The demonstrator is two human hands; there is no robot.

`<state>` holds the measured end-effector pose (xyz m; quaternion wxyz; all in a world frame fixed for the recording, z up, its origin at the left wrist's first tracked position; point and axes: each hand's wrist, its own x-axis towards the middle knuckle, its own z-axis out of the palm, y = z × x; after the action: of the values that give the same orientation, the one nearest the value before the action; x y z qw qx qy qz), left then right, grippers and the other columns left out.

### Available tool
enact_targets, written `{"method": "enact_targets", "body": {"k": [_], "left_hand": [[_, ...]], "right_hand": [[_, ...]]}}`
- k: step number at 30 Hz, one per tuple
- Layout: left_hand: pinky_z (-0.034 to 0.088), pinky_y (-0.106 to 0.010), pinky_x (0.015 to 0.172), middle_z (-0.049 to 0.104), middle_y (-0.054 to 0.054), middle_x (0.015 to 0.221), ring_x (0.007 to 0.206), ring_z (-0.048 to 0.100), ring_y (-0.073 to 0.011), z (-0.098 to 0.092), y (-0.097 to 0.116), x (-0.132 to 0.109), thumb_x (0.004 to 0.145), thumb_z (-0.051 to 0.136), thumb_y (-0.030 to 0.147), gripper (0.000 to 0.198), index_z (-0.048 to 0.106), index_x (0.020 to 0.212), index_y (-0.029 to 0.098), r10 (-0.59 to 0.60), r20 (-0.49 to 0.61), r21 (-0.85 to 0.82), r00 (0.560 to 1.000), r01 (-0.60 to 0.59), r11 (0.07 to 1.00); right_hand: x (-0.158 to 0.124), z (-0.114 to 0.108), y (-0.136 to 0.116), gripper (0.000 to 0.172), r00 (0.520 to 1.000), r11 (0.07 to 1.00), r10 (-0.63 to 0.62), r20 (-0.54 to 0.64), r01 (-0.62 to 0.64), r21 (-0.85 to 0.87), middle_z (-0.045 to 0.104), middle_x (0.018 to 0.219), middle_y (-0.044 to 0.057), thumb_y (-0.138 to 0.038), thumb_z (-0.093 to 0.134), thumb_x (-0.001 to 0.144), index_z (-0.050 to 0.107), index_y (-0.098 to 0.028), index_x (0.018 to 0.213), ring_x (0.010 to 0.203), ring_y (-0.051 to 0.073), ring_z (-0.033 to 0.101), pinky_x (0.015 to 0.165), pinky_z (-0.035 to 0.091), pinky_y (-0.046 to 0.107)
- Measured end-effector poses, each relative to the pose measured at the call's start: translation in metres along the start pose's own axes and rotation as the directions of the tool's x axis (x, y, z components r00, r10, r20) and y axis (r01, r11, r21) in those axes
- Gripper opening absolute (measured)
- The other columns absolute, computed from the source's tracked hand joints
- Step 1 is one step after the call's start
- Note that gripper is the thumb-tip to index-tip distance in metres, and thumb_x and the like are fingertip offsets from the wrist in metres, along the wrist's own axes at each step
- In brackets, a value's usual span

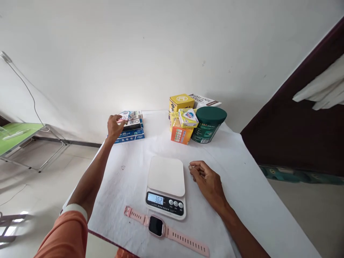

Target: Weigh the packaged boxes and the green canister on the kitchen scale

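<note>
At the far left of a table covered in white, faintly creased cloth (129, 190), the person's left hand (115, 126) reaches to a small white-and-blue box (130, 115) on top of a stack of flat cartons (132, 129). The hand hides the stack's left end, and whether its fingers have closed on the small box cannot be told. The right hand (208, 181) lies half-open, fingers loosely curled, just right of a kitchen scale (166, 177); its palm is turned out of sight. The scale's display reads 362, but its finer lettering is too small to make out. Farther back, a dark-green, round-lidded plastic tub (208, 125) partly covers a white printed box (205, 101), and a small yellow soap box (188, 118) overlaps an orange carton (182, 135) and a taller yellow box (180, 103). Nearest the viewer, a pink watch (156, 226) with a perforated strap and rounded square dark face lies flat. The left arm's orange sleeve (66, 234) and the right forearm are cut off by the bottom edge.
</note>
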<state>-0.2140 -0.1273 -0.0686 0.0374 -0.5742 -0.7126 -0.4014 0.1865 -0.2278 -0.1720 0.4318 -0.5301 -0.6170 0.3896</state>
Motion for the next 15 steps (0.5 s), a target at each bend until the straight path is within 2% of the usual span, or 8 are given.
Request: {"method": "enact_targets", "body": {"k": [1, 3, 6, 8, 11, 15], "left_hand": [[0.050, -0.043, 0.101, 0.061, -0.012, 0.118, 0.109, 0.062, -0.0261, -0.004, -0.010, 0.002, 0.086, 0.066, 0.035, 0.030, 0.064, 0.112, 0.020, -0.037, -0.002, 0.030, 0.999, 0.037, 0.999], [0.046, -0.047, 0.106, 0.058, -0.014, 0.124, 0.121, 0.056, -0.0309, -0.009, -0.027, 0.003, 0.081, 0.072, 0.043, 0.044, 0.062, 0.118, 0.020, -0.081, 0.073, 0.109, 0.994, 0.073, 0.991], [0.040, -0.054, 0.109, 0.051, -0.018, 0.137, 0.134, 0.044, -0.0391, -0.010, -0.044, -0.003, 0.073, 0.079, 0.055, 0.068, 0.057, 0.127, 0.021, -0.076, 0.238, 0.206, 0.968, 0.027, 0.978], [0.038, -0.057, 0.110, 0.044, -0.019, 0.145, 0.139, 0.038, -0.0422, -0.007, -0.050, -0.011, 0.071, 0.080, 0.058, 0.074, 0.054, 0.132, 0.023, -0.049, 0.240, 0.230, 0.969, -0.007, 0.973], [0.039, -0.058, 0.108, 0.044, -0.019, 0.143, 0.136, 0.040, -0.0431, -0.002, -0.054, -0.024, 0.075, 0.079, 0.055, 0.071, 0.053, 0.134, 0.025, -0.033, 0.187, 0.236, 0.982, -0.012, 0.972], [0.045, -0.054, 0.100, 0.053, -0.016, 0.123, 0.119, 0.051, -0.0378, 0.002, -0.054, -0.035, 0.085, 0.070, 0.050, 0.057, 0.051, 0.131, 0.024, -0.025, 0.185, 0.198, 0.982, -0.012, 0.980]], "right_hand": [[0.000, 0.000, 0.000, 0.033, 1.000, 1.000, 0.013, -0.002, -0.013, -0.002, 0.064, 0.070, 0.001, -0.056, 0.060, 0.088, 0.064, -0.024, 0.095, 0.060, 0.018, 0.060, 0.058, 0.052, 0.031], [0.000, 0.000, 0.000, 0.033, 0.999, 0.999, 0.040, -0.008, -0.040, -0.017, 0.065, 0.071, 0.001, -0.056, 0.060, 0.088, 0.065, -0.024, 0.096, 0.061, 0.018, 0.061, 0.058, 0.052, 0.031], [0.001, 0.000, -0.001, 0.031, 0.998, 0.997, 0.061, -0.009, -0.061, -0.044, 0.066, 0.072, 0.001, -0.055, 0.061, 0.087, 0.065, -0.025, 0.096, 0.061, 0.018, 0.061, 0.059, 0.052, 0.031], [0.001, 0.000, -0.002, 0.031, 0.998, 0.997, 0.066, -0.009, -0.067, -0.048, 0.066, 0.073, 0.001, -0.054, 0.061, 0.087, 0.066, -0.025, 0.096, 0.062, 0.018, 0.062, 0.059, 0.052, 0.030], [0.002, 0.000, 0.000, 0.031, 0.997, 0.996, 0.076, -0.010, -0.076, -0.048, 0.065, 0.071, 0.001, -0.055, 0.062, 0.086, 0.066, -0.025, 0.096, 0.061, 0.018, 0.062, 0.057, 0.053, 0.030], [0.003, 0.000, 0.002, 0.033, 0.998, 0.996, 0.067, -0.012, -0.068, -0.062, 0.065, 0.070, 0.001, -0.056, 0.062, 0.086, 0.066, -0.025, 0.096, 0.060, 0.018, 0.061, 0.054, 0.053, 0.029]]}}
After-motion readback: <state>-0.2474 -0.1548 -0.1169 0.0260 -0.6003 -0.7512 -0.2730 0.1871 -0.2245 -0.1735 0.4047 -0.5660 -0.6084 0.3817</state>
